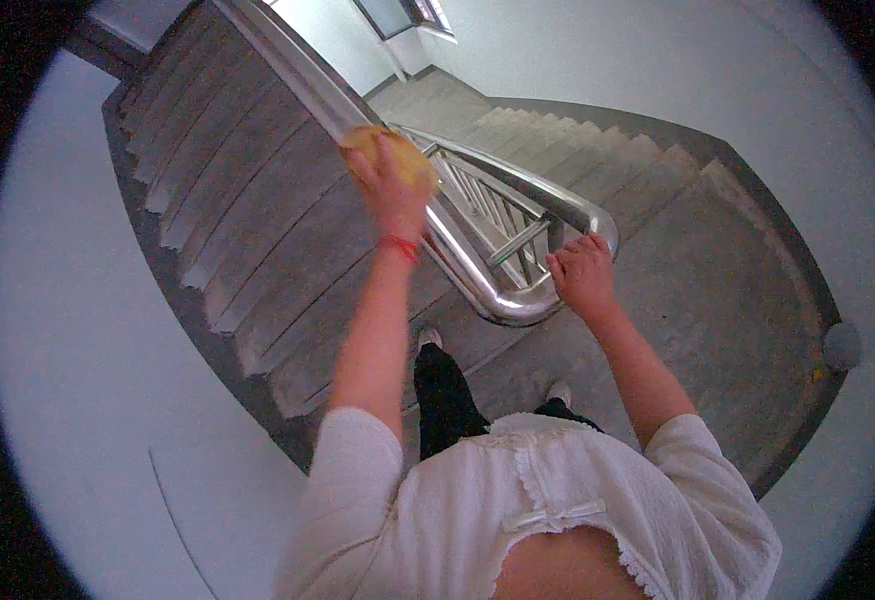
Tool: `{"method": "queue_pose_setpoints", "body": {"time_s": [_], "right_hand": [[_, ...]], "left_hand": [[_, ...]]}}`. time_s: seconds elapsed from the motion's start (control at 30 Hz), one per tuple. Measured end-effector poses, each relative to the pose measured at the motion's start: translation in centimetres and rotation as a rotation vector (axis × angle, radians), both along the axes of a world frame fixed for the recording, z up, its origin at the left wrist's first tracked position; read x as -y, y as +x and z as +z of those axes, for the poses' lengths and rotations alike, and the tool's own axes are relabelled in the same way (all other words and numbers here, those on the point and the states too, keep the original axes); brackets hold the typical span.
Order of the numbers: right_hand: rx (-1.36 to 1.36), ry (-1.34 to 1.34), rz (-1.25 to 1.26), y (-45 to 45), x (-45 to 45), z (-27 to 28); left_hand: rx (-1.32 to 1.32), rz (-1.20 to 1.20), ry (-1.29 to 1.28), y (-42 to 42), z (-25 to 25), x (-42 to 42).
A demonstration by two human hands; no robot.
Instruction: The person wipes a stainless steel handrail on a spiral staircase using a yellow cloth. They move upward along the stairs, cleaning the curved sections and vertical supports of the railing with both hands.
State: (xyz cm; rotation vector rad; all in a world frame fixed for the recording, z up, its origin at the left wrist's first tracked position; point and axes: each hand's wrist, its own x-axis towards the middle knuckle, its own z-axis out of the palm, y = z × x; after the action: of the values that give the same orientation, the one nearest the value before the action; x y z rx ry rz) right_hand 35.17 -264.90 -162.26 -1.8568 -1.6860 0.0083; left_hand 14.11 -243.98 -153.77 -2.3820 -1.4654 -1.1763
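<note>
A yellow cloth point(407, 159) lies under my left hand point(394, 184), which presses it onto the shiny metal handrail point(458, 251) of a staircase. The fingers are spread over the cloth, and a red band circles that wrist. My right hand point(583, 270) rests with curled fingers on the rounded end of the same railing, where the rail bends round. Whether its fingers wrap fully round the tube is hard to see. Metal balusters point(518, 241) show between the two runs of rail.
Concrete steps point(257, 247) run along the left side, and another flight point(580, 150) lies beyond the railing at the upper right. My feet stand by the landing point(677, 300). Pale walls with a dark skirting band point(797, 277) enclose the stairwell. A window is at the top.
</note>
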Motion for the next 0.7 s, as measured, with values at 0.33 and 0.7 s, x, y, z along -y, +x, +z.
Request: {"method": "queue_pose_setpoints", "body": {"time_s": [0.33,0.7], "right_hand": [[-0.136,-0.005,0.142,0.0,0.8,6.9],[0.097,0.167,0.224,0.4,-0.1,2.2]], "left_hand": [[0.194,-0.059,-0.271,1.2,-0.1,5.5],[0.031,-0.074,-0.182,1.0,-4.2,14.0]]}}
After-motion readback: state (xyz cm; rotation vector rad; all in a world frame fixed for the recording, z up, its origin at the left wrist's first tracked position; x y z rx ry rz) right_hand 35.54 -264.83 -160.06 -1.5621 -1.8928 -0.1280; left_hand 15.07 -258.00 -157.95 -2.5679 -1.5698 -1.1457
